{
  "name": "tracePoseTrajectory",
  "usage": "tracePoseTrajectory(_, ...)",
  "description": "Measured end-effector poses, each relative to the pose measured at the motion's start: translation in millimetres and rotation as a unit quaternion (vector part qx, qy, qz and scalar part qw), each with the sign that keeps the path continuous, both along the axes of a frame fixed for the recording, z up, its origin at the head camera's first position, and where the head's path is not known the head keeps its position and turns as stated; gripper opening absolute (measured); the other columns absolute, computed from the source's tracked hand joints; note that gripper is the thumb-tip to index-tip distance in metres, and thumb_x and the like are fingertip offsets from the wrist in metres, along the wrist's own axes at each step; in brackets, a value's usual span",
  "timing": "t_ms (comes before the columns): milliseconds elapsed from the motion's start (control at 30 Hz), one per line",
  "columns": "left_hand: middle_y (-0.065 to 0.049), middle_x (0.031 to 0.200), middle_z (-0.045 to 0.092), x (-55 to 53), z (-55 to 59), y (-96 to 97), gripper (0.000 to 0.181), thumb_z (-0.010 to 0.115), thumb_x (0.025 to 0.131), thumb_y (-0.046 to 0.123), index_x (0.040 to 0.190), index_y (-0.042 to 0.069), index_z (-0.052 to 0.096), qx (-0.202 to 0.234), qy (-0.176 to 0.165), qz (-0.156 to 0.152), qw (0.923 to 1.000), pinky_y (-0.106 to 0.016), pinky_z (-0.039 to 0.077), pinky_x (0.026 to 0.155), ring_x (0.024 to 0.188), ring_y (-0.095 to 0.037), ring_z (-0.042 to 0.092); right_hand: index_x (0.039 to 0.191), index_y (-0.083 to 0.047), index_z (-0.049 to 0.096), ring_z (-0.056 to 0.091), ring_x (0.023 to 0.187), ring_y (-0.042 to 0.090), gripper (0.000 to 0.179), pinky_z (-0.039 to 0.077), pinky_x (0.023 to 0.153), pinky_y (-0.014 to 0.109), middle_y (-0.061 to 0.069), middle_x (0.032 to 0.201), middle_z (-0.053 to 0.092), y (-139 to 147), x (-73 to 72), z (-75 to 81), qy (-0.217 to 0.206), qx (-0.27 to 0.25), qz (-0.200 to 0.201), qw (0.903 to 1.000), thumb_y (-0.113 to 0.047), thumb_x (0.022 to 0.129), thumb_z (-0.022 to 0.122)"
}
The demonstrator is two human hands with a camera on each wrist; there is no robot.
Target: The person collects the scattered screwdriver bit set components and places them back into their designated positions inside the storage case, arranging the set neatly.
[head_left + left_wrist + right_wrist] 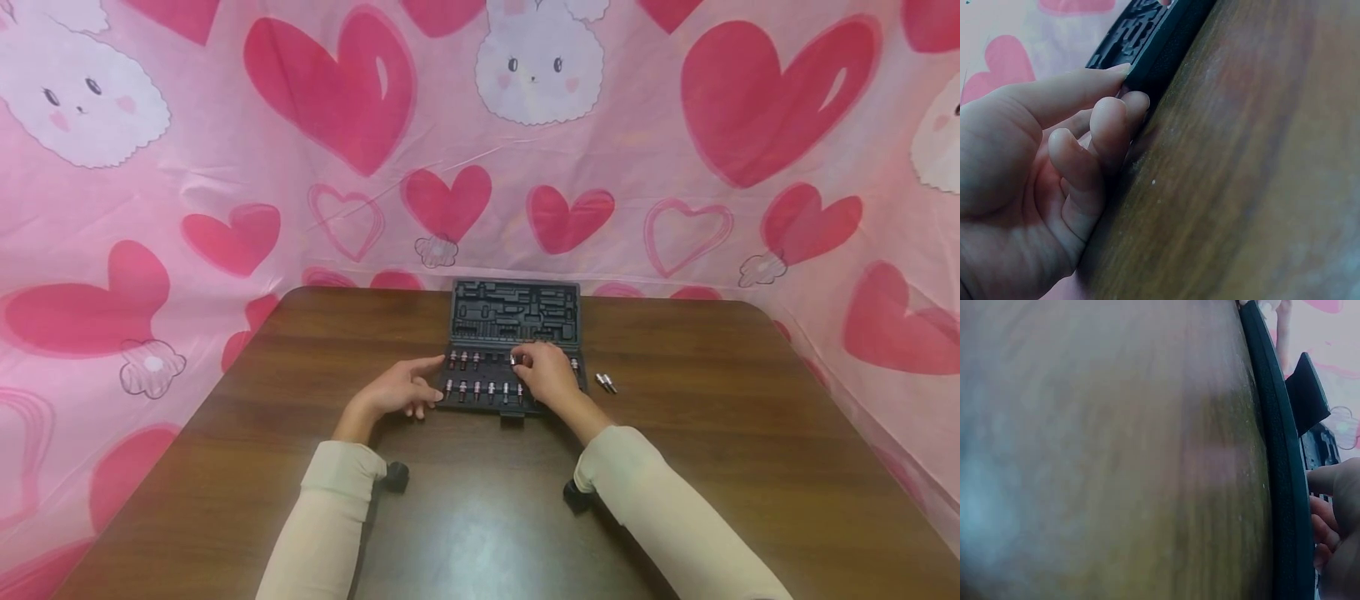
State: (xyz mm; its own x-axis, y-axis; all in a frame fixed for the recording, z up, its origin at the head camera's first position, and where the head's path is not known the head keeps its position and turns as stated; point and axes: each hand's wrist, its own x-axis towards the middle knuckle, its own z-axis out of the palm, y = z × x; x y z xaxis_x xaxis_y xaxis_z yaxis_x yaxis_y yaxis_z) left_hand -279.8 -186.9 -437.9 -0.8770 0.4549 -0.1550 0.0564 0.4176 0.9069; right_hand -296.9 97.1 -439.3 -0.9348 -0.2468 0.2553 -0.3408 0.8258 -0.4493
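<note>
A black socket-set case lies unfolded on the table, its lid leaning back. Silver bit sockets stand in two rows in the lower half. My right hand reaches over the back row and pinches a small silver bit socket between thumb and fingertips; the hand hides part of both rows. At the case's left edge is my left hand, its index finger and thumb spread and touching the edge. In the left wrist view, the fingers of that hand bend loosely beside the case wall.
Two loose bit sockets lie on the brown wooden table right of the case. A latch tab sticks out from the case's front. Behind the table hangs a pink heart-patterned cloth.
</note>
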Motion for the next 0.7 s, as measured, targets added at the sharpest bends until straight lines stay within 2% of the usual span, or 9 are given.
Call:
tracePoseTrajectory(300, -0.012, 0.072, 0.066, -0.3, 0.2, 0.5, 0.071, 0.07, 0.088, 0.009, 0.15, 0.004, 0.036, -0.002, -0.001, 0.0, 1.0, -0.027, 0.045, 0.045, 0.048, -0.016, 0.056, 0.11, -0.013, 0.074, 0.054, 0.073, 0.018, 0.025, 0.045, 0.069, 0.039, -0.002, 0.075, 0.059, 3.9, -4.3, -1.7, -0.014, -0.009, 0.011, 0.9998, -0.017, 0.086, 0.075)
tracePoseTrajectory(333, -0.014, 0.072, 0.066, 2.1, 3.7, 1.4, 0.071, 0.069, 0.088, 0.008, 0.15, 0.003, 0.035, 0.0, -0.001, -0.002, 1.0, -0.027, 0.045, 0.045, 0.048, -0.017, 0.056, 0.11, -0.013, 0.074, 0.054, 0.072, 0.018, 0.025, 0.045, 0.068, 0.038, -0.002, 0.075, 0.059, 4.0, -4.6, -1.6, -0.019, -0.012, 0.01, 0.9997, -0.017, 0.086, 0.075)
tracePoseTrajectory(500, -0.016, 0.073, 0.066, 1.7, 2.4, 1.5, 0.072, 0.069, 0.088, 0.007, 0.15, 0.002, 0.033, 0.0, 0.0, -0.004, 1.0, -0.028, 0.044, 0.045, 0.049, -0.017, 0.056, 0.109, -0.013, 0.075, 0.053, 0.071, 0.017, 0.025, 0.044, 0.066, 0.037, -0.002, 0.074, 0.058, 4.9, -6.0, -1.0, -0.032, -0.02, 0.011, 0.9992, -0.017, 0.085, 0.076)
tracePoseTrajectory(567, -0.014, 0.072, 0.066, -0.9, -1.0, 0.3, 0.072, 0.07, 0.088, 0.009, 0.15, 0.004, 0.034, -0.004, 0.0, -0.003, 1.0, -0.028, 0.045, 0.045, 0.049, -0.017, 0.056, 0.11, -0.013, 0.075, 0.053, 0.071, 0.017, 0.025, 0.044, 0.066, 0.037, -0.002, 0.075, 0.058, 4.9, -6.5, -0.4, -0.036, -0.019, 0.009, 0.9991, -0.017, 0.086, 0.075)
tracePoseTrajectory(700, -0.011, 0.073, 0.066, -1.3, 0.3, -1.0, 0.072, 0.07, 0.087, 0.01, 0.15, 0.005, 0.035, -0.009, -0.003, 0.001, 1.0, -0.028, 0.046, 0.045, 0.049, -0.017, 0.057, 0.112, -0.013, 0.074, 0.054, 0.074, 0.019, 0.026, 0.044, 0.067, 0.037, -0.001, 0.077, 0.058, 3.1, -5.8, 1.8, -0.05, -0.017, 0.005, 0.9986, -0.018, 0.087, 0.074)
